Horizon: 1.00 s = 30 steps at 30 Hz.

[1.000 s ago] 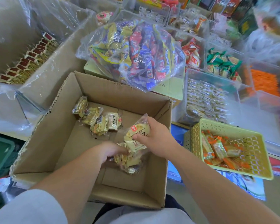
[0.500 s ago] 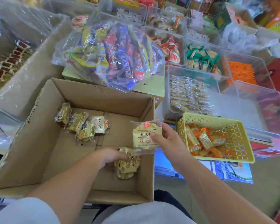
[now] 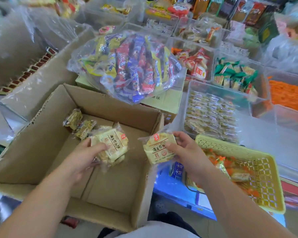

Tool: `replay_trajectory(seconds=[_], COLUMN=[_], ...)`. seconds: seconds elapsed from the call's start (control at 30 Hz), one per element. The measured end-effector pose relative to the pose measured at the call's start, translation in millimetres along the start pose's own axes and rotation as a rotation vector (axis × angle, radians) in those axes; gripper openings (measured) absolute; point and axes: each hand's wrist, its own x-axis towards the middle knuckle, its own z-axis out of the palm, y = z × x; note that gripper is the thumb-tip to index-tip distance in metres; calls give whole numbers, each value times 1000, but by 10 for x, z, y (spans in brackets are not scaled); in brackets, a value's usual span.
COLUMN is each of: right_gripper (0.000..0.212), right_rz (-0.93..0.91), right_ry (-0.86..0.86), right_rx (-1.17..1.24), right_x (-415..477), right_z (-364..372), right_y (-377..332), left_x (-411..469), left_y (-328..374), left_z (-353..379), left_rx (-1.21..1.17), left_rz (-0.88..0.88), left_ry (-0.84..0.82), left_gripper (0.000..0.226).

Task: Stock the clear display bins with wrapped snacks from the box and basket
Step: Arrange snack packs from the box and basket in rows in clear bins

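Head view, left to right: an open cardboard box [image 3: 38, 152] sits low in front of the person, with a few loose wrapped snacks [image 3: 76, 122] lying in its far left corner. Over the middle of the box, the left hand [image 3: 86, 157] grips a small stack of pale yellow wrapped snacks [image 3: 113, 146], thumb on top and fingers curled underneath. Behind the box, a clear bag of mixed red, blue and yellow snacks [image 3: 132, 69] rests on a pale carton. Above the box's right wall, the right hand [image 3: 184, 152] pinches a single wrapped snack [image 3: 157, 150] of the same kind, label facing the camera. Beyond that hand stands a clear display bin [image 3: 187, 107] partly filled with rows of small pale packets. Just beside the right forearm, a yellow mesh basket [image 3: 265, 179] holds orange-wrapped snacks [image 3: 230, 170].
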Motion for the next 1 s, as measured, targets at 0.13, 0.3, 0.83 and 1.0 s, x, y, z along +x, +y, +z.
replay_trajectory(seconds=[0.13, 0.3, 0.83, 1.0], right_gripper=[29, 34, 51, 18], right_rz=[-33, -129, -17, -30], right_ry=[-176, -315, -104, -41], right_rx=[110, 134, -70, -50], right_x=[61, 69, 122, 229], right_z=[-269, -551, -1471, -1671], right_y=[-164, -340, -421, -458], left_x=[-456, -788, -598, -414], left_y=[248, 473, 451, 501], left_z=[390, 1173, 2665, 2785], left_rx=[-97, -142, -260, -229], left_rz=[183, 327, 327, 329], left_ry=[57, 154, 222, 174], left_gripper=[55, 53, 33, 36])
